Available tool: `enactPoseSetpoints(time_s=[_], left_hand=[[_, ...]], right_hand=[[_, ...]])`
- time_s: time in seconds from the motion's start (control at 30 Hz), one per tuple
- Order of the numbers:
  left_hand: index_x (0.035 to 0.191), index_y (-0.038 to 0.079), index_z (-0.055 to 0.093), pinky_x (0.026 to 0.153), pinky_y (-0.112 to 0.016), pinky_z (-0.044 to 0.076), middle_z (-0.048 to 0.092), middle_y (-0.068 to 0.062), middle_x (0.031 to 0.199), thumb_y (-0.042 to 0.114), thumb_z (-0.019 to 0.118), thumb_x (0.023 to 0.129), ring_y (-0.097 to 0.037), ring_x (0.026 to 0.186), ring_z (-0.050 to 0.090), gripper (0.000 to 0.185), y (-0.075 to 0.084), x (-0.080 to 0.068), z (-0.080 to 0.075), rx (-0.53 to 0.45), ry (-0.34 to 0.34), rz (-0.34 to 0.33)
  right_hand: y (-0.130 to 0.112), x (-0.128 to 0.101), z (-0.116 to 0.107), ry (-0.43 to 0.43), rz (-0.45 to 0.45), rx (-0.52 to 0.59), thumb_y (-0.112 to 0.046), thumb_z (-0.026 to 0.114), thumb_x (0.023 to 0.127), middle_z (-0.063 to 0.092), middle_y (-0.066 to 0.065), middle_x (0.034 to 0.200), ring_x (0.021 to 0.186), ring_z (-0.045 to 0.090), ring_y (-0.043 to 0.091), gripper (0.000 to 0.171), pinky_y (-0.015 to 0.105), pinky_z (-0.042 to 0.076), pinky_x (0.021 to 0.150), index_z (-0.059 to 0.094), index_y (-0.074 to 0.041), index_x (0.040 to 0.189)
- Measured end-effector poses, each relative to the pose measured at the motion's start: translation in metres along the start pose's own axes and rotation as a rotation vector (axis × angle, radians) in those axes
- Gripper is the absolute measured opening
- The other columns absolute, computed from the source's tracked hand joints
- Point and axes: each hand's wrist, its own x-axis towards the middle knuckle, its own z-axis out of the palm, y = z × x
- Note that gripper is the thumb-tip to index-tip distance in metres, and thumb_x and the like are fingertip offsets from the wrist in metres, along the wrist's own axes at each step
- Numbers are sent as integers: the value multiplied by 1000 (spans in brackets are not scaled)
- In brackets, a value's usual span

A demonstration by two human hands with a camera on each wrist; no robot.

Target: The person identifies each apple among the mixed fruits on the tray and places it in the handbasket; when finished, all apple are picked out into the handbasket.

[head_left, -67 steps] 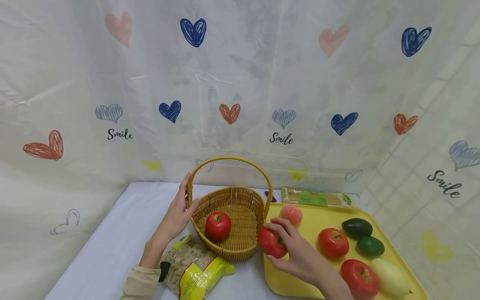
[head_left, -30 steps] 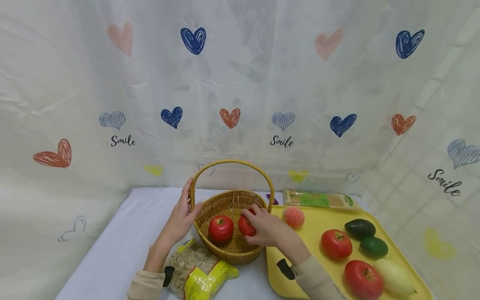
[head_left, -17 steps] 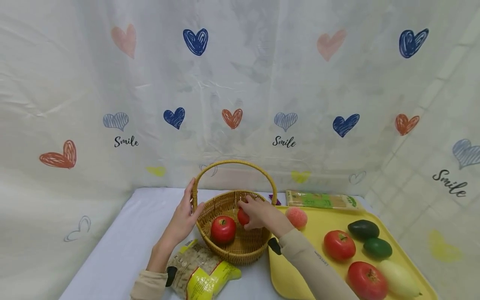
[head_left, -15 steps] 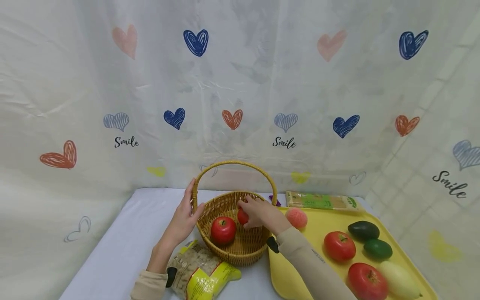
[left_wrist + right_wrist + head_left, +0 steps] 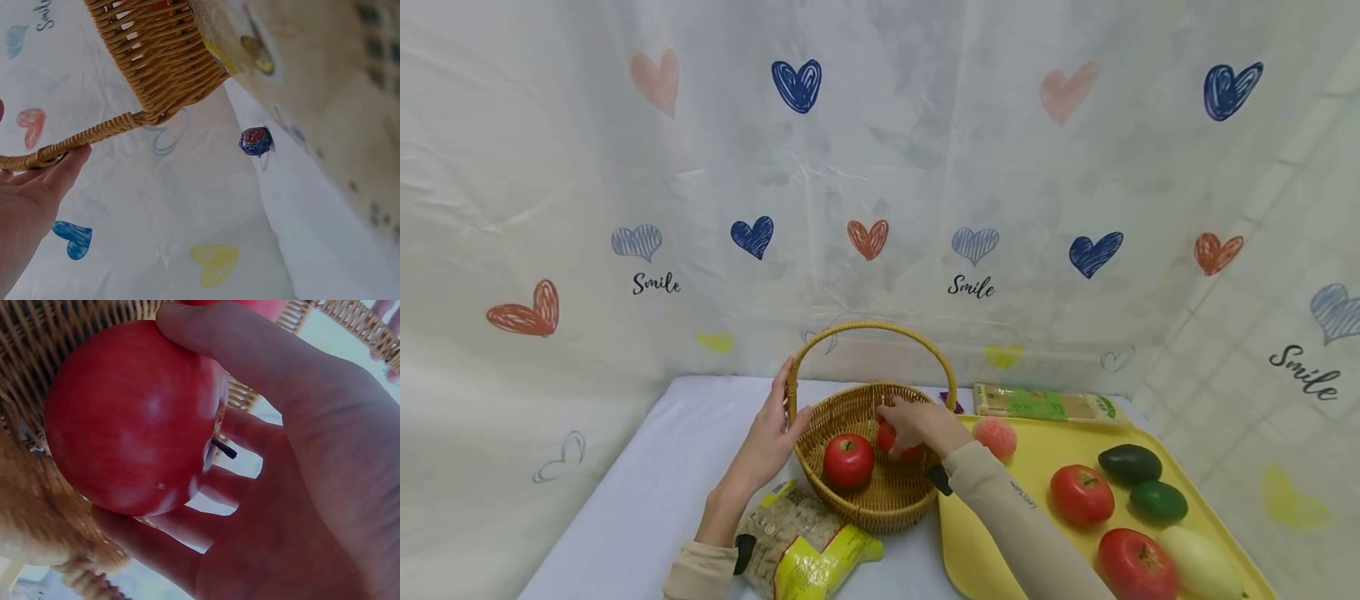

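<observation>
Underneath — white tablecloth (image 5: 647, 467); behind — heart-print curtain (image 5: 880, 167).

A basket (image 5: 880, 487) is set left of a tray (image 5: 1045, 442); a bag (image 5: 797, 546) lies before the basket, a packet (image 5: 1045, 402) behind the tray.

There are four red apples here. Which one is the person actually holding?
The apple on the right side of the basket, gripped by the right hand. Another apple lies free in the basket; two more sit on the yellow tray.
</observation>
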Motion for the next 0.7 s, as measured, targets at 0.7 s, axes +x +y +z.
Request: enactPoseSetpoints(time_s=[0.7], left_hand=[[167, 30, 1, 114, -67, 38, 11, -14, 174, 40, 52, 108, -43, 156, 23, 79, -3, -1, 1, 4, 11, 2]], right_hand=[[5, 7, 11, -28, 78, 12, -40, 79, 88, 38, 7, 163, 136, 53, 33, 80, 56, 50, 106, 40, -28, 156]])
